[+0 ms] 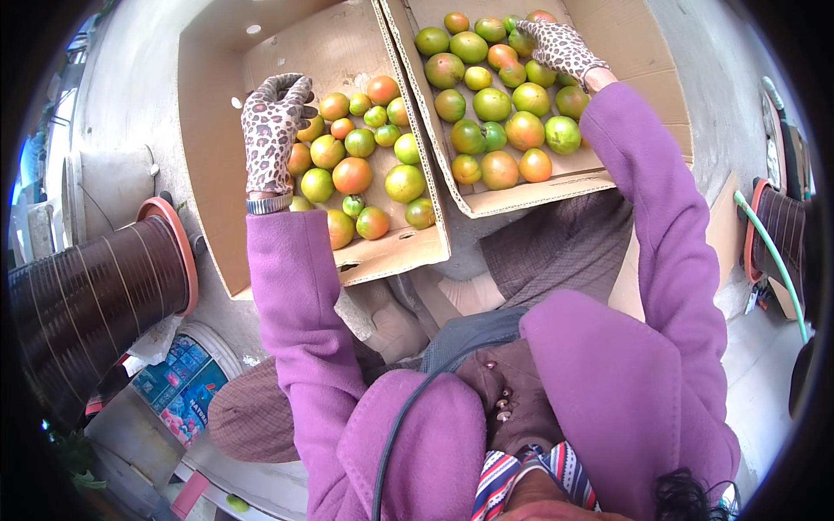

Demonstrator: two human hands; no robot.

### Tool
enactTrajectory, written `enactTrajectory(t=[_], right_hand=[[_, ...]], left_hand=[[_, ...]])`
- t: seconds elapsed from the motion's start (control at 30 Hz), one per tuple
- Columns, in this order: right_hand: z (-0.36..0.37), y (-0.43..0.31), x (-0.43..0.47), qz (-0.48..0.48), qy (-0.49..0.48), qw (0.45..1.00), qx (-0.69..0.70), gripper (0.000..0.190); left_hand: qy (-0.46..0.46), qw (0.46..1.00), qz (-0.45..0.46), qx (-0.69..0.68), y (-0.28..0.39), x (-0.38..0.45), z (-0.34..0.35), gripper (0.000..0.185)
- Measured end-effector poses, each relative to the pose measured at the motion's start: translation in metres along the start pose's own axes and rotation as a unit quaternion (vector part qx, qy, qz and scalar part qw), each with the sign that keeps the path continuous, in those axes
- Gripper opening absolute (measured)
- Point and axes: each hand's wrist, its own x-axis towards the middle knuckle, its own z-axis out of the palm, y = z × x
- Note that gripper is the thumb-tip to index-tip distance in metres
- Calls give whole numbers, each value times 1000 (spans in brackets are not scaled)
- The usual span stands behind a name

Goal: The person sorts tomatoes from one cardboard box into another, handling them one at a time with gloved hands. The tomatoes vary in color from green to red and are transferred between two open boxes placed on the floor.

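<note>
Two open cardboard boxes lie side by side, with green, orange and reddish tomatoes inside. In the left box point(208, 156), my left hand point(277, 127) in a leopard-print glove hovers at the left edge of the tomatoes, fingers curled; whether it holds anything is hidden. A yellow-orange tomato point(312, 128) is right beside its fingers. At the far side of the right box point(642, 78), my right hand point(560, 49), gloved alike, reaches over the tomatoes. Its fingertips touch a green tomato point(521, 43); I cannot tell whether they grip it. A red-orange tomato point(525, 130) lies nearer to me.
A large dark ribbed pot with an orange rim point(182, 254) stands at the left, near a printed plastic bucket point(189, 384) and a pale bucket point(111, 189). At the right is another ribbed pot point(775, 228) with a green hose point(772, 247). My legs are close to the boxes.
</note>
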Motion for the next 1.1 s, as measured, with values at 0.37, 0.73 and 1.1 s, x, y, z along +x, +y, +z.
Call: enactTrajectory(t=[0.37,0.73,1.1], right_hand=[[28,-13,5,12,80,997,-21,69],[16,-18,-4,11,106,994,-8,64],[-45,-21,-3,128,117,963,205,55]], left_hand=[[-51,998,23,-22,16,-9,18,28],[-82,993,16,-89,7,-6,29,27],[-108,983,-1,-145,16,-9,28,29]])
